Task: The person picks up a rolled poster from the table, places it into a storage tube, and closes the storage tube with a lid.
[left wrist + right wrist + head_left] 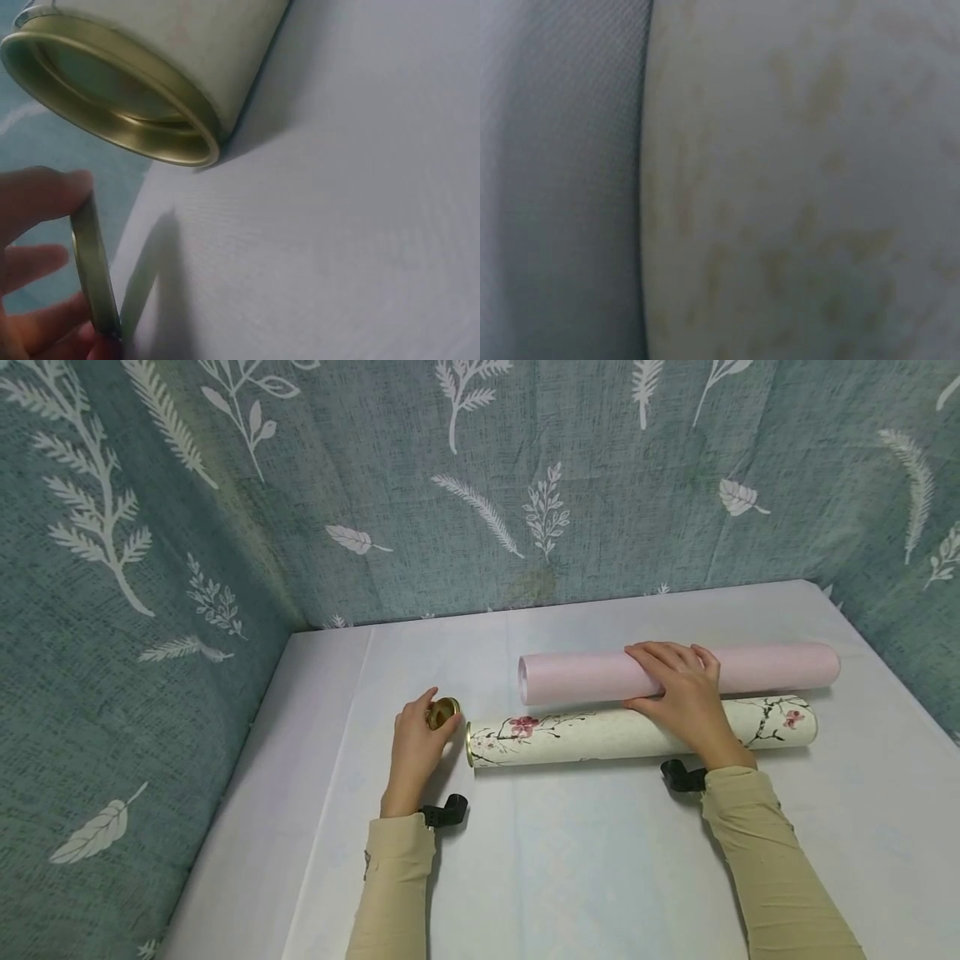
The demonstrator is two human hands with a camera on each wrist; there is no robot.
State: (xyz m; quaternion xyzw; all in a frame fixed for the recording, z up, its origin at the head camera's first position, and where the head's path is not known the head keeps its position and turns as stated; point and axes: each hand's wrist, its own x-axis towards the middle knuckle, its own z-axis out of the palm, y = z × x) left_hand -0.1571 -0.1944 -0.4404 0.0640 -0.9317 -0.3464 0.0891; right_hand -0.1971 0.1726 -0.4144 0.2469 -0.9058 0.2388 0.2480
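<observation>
My left hand (416, 742) pinches a round gold metal lid (93, 274) by its edge, thumb on one side and fingers on the other. Just right of it lies a cream cardboard tube (570, 739) printed with dark branches and pink blossoms. Its gold-rimmed end (202, 142) faces the lid, a short gap apart. Behind the tube is a roll of pink paper (765, 668), hollow at its left end. My right hand (686, 706) grips the roll near its middle, fingers over the top and thumb in front. The right wrist view shows only the blurred tube surface (802, 180).
Both long pieces lie side by side on a table with a white cloth (570, 860). A grey-green leaf-patterned curtain (405, 543) hangs behind the table and along its sides. Black wrist cameras (450, 811) sit at both cuffs.
</observation>
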